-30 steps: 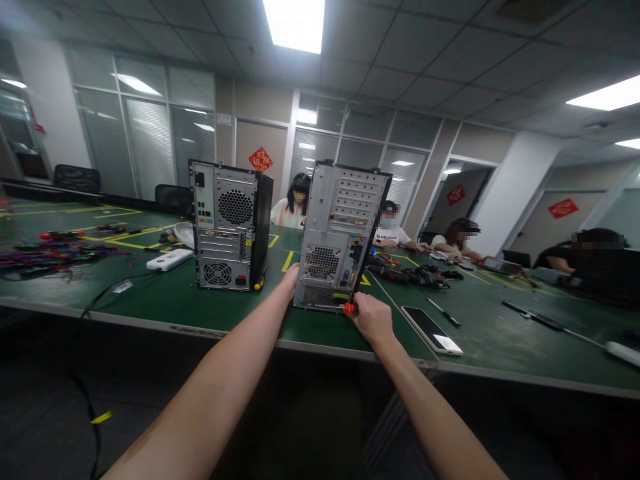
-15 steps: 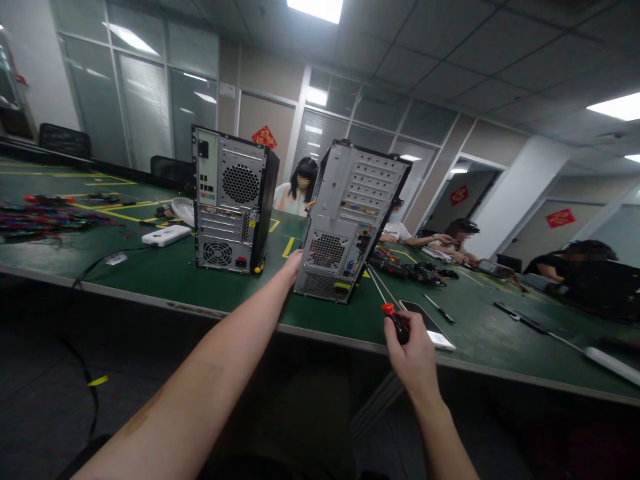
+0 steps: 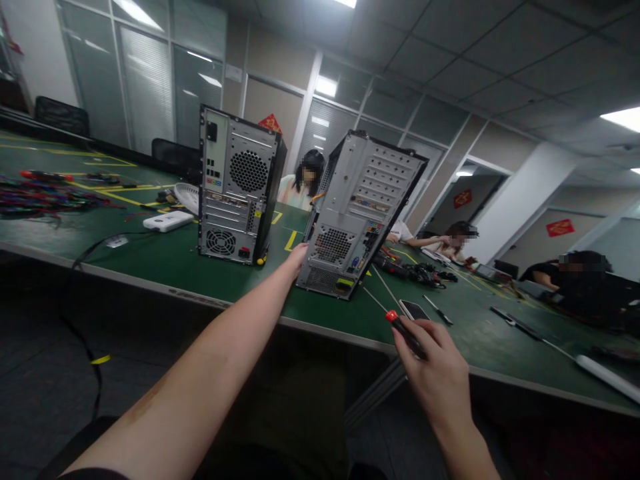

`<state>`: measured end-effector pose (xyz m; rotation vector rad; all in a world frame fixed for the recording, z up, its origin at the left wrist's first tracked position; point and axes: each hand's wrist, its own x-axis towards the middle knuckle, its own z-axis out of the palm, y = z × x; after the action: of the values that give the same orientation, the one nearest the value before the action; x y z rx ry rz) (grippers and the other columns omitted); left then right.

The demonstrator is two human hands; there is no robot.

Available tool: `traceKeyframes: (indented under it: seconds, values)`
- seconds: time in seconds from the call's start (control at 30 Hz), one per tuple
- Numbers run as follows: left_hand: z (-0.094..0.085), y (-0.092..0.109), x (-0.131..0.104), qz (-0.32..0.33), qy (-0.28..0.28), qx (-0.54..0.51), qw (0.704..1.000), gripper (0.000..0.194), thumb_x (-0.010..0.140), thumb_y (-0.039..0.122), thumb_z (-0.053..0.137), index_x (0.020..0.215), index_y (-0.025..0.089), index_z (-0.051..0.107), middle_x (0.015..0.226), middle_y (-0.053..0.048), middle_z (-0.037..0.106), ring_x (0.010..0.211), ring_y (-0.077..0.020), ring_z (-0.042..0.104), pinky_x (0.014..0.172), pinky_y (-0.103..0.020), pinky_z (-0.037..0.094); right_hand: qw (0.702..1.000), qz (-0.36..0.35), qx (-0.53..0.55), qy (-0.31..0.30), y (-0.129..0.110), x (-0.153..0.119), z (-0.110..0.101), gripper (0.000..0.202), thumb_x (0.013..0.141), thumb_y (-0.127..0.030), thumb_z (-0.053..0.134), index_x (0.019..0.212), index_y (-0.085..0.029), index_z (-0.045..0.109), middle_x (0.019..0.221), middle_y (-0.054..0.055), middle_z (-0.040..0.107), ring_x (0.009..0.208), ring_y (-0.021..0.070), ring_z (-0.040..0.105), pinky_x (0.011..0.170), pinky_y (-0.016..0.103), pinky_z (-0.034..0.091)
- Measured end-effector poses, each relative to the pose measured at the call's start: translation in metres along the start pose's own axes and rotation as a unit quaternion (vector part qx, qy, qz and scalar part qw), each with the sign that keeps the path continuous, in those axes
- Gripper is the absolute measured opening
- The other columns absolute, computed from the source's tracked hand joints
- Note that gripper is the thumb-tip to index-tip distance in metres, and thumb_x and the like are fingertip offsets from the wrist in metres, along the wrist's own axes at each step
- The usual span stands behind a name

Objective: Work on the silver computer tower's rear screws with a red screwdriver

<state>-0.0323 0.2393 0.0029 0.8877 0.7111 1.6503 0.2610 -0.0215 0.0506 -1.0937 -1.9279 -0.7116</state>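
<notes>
so the right hand (image 3: 437, 363) is gripping a black-and-red screwdriver (image 3: 407, 333), its shaft pointing at the bottom corner of the silver computer tower (image 3: 345, 217), can't tell if the tip's touching. the left hand (image 3: 299, 257) is reaching to the tower's lower left side, fingers mostly hidden behind it, so can't tell how wide they're sitting. the tower is standing near the front edge of the green worktop (image 3: 250, 288), leaning a bit in view. a second computer tower (image 3: 237, 190) is standing to its left, and a phone (image 3: 414, 310) is lying just beyond the right hand.
</notes>
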Motion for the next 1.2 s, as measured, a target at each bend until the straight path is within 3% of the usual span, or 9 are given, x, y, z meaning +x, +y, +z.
traceKeyframes:
  seconds: [0.13,0.4,0.67,1.2]
  values:
    - [0.001,0.001,-0.001,-0.038,0.001,0.001,0.999,0.036,0.065,0.022,0.083,0.097,0.016,0.07,0.079,-0.007,0.072,0.085,-0.0261,0.07,0.084,-0.039,0.055,1.0,-0.021,-0.018,-0.006,0.003,0.006,0.006,0.026,0.101,-0.037,0.057,0.116,-0.022,0.072,0.103,0.008,0.066,0.087,0.02,0.068,0.076,0.032,0.056]
    - [0.002,0.001,0.003,-0.044,0.014,0.041,0.998,0.032,0.062,0.024,0.081,0.091,0.017,0.068,0.074,-0.002,0.071,0.081,-0.0214,0.07,0.082,-0.034,0.055,0.998,-0.034,-0.041,-0.021,0.005,0.011,0.011,0.029,0.102,-0.037,0.055,0.116,-0.017,0.072,0.104,0.009,0.066,0.084,0.019,0.068,0.074,0.031,0.055]
    - [0.003,0.005,-0.002,-0.05,0.021,0.035,0.998,0.038,0.065,0.023,0.082,0.101,0.016,0.071,0.075,-0.002,0.073,0.078,-0.0212,0.071,0.079,-0.034,0.056,0.998,-0.032,-0.039,-0.024,0.004,0.011,0.012,0.028,0.102,-0.035,0.056,0.117,-0.016,0.072,0.105,0.009,0.066,0.087,0.0193,0.068,0.076,0.03,0.054]
    - [0.005,0.007,-0.004,-0.059,0.016,0.022,0.998,0.034,0.068,0.019,0.08,0.1,0.015,0.072,0.074,-0.004,0.071,0.077,-0.0205,0.071,0.08,-0.033,0.057,0.997,-0.033,-0.059,-0.042,0.002,0.015,0.012,0.031,0.103,-0.035,0.052,0.117,-0.015,0.071,0.106,0.009,0.065,0.084,0.0193,0.067,0.073,0.03,0.052]
